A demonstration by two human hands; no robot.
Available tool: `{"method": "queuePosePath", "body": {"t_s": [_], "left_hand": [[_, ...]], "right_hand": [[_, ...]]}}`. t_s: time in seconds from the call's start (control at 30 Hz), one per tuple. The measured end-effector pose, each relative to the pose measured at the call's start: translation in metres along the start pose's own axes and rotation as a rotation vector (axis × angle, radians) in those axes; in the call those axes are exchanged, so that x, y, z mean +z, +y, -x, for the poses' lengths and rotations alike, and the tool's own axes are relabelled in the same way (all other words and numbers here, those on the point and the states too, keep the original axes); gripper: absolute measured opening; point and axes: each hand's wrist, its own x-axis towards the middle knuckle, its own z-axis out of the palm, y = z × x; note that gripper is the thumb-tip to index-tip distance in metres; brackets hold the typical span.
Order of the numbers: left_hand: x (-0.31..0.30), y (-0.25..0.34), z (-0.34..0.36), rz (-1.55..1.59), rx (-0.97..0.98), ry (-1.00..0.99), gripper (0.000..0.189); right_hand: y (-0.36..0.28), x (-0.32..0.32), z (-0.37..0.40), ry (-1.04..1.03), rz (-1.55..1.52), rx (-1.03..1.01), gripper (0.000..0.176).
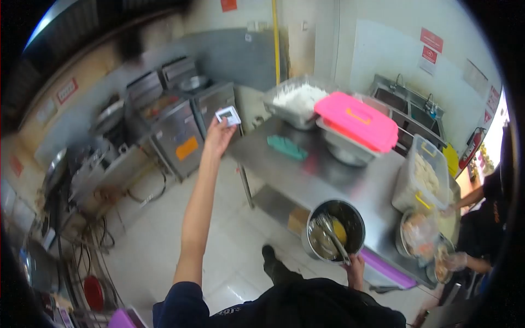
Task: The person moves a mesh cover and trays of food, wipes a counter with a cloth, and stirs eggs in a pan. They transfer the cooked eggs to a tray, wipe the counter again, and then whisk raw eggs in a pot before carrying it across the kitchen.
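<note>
My left hand (pixel 217 136) is stretched out forward, its fingers closed on a small white digital timer (pixel 228 116) with a grey display. Close to my body, my right hand (pixel 355 270) grips a deep metal pot (pixel 358 227) at its near edge. Inside the pot lie a yellow, egg-like mass and a cloudy liquid. A wire whisk (pixel 332 232) leans in it, the handle resting at the rim right by my right fingers. The pot overlaps the edge of the steel table (pixel 377 199) in this view.
On the table stand a tray of white powder (pixel 301 98), a pink lid (pixel 358 120) on a container, a green cloth (pixel 287 147) and a plastic dough tub (pixel 421 175). A co-worker's gloved hand (pixel 455 261) works at the right. Fryers (pixel 178 139) stand ahead left; hoses lie on the left floor.
</note>
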Motion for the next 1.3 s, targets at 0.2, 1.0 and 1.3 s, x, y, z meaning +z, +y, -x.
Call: {"method": "queuePosePath", "body": {"t_s": [0.2, 1.0, 1.3], "left_hand": [[-0.040, -0.022, -0.267, 0.149, -0.019, 0.009, 0.012], [-0.065, -0.200, -0.951, 0.372, 0.010, 0.077, 0.036], [-0.073, -0.195, -0.957, -1.578, 0.240, -0.076, 0.044]], "right_hand": [[0.003, 0.096, -0.055, 0.160, -0.133, 0.070, 0.014], [-0.031, 0.327, -0.107, 0.917, 0.792, -0.251, 0.029], [0.077, 0.655, 0.035, 1.515, 0.289, -0.125, 0.037]]}}
